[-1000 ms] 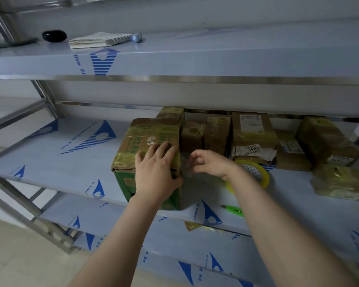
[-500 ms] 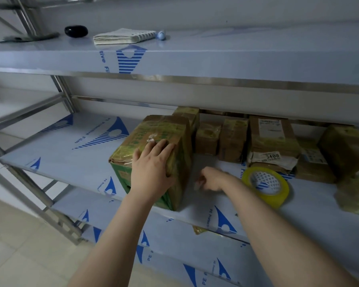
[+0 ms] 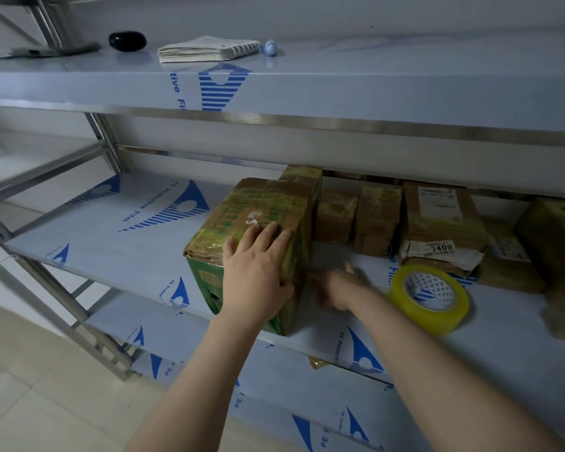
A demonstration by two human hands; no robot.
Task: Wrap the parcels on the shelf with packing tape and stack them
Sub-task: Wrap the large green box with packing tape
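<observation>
Pressing down on the box (image 3: pixel 258 203), the left hand (image 3: pixel 256 275) lay with its 4 fingers straight and spread over the top near edge, thumb against the right corner. Its grip was wide and flat, closed round nothing. The box was a cardboard block, green print on its near face, its brown top wrapped in glossy, wrinkled yellowish tape. It stood at the front edge of the middle shelf (image 3: pixel 128 246), turned at an angle to that edge.

The right hand (image 3: pixel 335 283) sat low on the shelf, just beside the box's right face. It was blurred, so I cannot tell how open its grip was or whether it held anything.

The tape (image 3: pixel 431 322), a thick ring of translucent yellow film on a white core with a blue pattern, lay on the shelf to the right of that hand, apart from it.

Behind stood the parcels (image 3: pixel 377 220), small brown cartons with shiny taped wrapping, in a row along the back. 1 of them, the taller carton (image 3: pixel 437 223), carried a white label and a torn slip reading 3408.

The shelf was smooth sheet metal under white protective film with blue triangles. On the top shelf (image 3: pixel 372 83) lay a spiral notebook (image 3: pixel 206 48), a glossy black oval (image 3: pixel 127 40) and a small pale ball (image 3: pixel 270 47).
</observation>
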